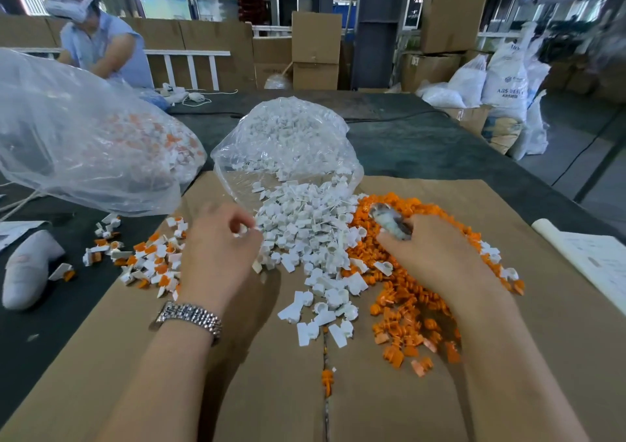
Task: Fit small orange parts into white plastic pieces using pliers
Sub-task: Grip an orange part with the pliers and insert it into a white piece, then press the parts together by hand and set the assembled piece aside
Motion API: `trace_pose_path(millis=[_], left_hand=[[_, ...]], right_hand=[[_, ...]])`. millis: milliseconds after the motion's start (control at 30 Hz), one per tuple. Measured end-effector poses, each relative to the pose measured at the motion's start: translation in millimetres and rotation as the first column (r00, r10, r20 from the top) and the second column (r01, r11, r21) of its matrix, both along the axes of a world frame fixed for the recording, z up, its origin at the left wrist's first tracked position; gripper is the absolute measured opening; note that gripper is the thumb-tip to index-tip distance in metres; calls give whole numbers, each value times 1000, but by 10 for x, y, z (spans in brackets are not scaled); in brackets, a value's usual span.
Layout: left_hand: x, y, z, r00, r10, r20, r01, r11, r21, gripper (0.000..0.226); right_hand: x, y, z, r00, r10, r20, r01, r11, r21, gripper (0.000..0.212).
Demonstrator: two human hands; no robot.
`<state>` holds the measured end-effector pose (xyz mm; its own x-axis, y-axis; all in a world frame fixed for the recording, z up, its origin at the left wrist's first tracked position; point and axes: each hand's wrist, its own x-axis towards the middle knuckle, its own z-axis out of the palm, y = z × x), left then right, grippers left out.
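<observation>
A heap of white plastic pieces point(305, 238) spills from an open clear bag point(288, 143) onto the cardboard sheet point(271, 391). To its right lies a heap of small orange parts point(403, 306). My left hand point(216, 255) pinches one white piece point(244, 230) at the heap's left edge. My right hand point(437, 255) rests over the orange heap and grips the pliers point(389, 221), whose blurred metal head points up and left. Fitted white-and-orange pieces point(149, 258) lie left of my left hand.
A large clear bag point(84, 143) with white-and-orange pieces stands at the left. A white object point(27, 269) lies at the left edge, papers point(596, 262) at the right. Another person point(98, 35) sits across the dark table point(440, 150). Boxes and sacks stand behind.
</observation>
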<state>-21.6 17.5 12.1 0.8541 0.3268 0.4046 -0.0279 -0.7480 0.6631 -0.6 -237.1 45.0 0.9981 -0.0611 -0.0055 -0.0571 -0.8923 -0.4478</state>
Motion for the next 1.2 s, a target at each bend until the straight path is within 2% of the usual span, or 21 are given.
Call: trace_pose_path(millis=[33, 100, 167, 200, 400, 533, 567, 667, 800, 900, 1067, 1133, 1200], left_hand=[[-19, -32, -1, 982, -171, -83, 167, 984, -53, 14], [-52, -83, 17, 828, -460, -321, 433, 888, -157, 16], [-65, -115, 2, 673, -578, -462, 555, 807, -201, 29], [-64, -133, -10, 648, -585, -488, 577, 795, -188, 32], [-34, -170, -62, 695, -541, -473, 571, 815, -93, 21], [-33, -141, -64, 726, -519, -451, 532, 840, -111, 11], [-31, -138, -58, 734, -524, -432, 514, 844, -151, 9], [-33, -144, -38, 772, -522, -363, 433, 850, -301, 11], [-42, -186, -17, 806, -509, -300, 354, 823, -444, 9], [-39, -194, 9, 810, -544, -219, 336, 736, -588, 12], [-57, -204, 66, 784, -620, -32, 291, 413, -863, 31], [-63, -216, 64, 778, -628, -2, 274, 342, -899, 30], [-60, -228, 54, 768, -640, 10, 266, 305, -914, 26]], right_hand=[[11, -12, -63, 999, -35, 1, 35, 997, -71, 38], [17, -12, -146, 996, -85, 19, 87, 976, -199, 44], [27, 2, -195, 995, -99, 31, 103, 966, -237, 49], [35, 10, -212, 995, -97, 29, 101, 965, -242, 50], [50, 59, -272, 998, -62, -19, 58, 983, -177, 54], [45, 31, -261, 998, -56, 18, 57, 992, -112, 61], [45, 21, -233, 998, -34, 57, 38, 997, -71, 57], [21, -6, -164, 983, 143, 114, -147, 989, 32, 20], [-46, 35, -179, 946, 322, 23, -316, 938, -142, 10], [-40, 72, -220, 934, 352, 60, -334, 921, -201, 8], [-27, 128, -284, 928, 367, 66, -338, 903, -266, 8], [-5, 121, -291, 926, 365, 93, -337, 913, -230, 11], [20, 116, -295, 927, 354, 121, -329, 925, -191, 23]])
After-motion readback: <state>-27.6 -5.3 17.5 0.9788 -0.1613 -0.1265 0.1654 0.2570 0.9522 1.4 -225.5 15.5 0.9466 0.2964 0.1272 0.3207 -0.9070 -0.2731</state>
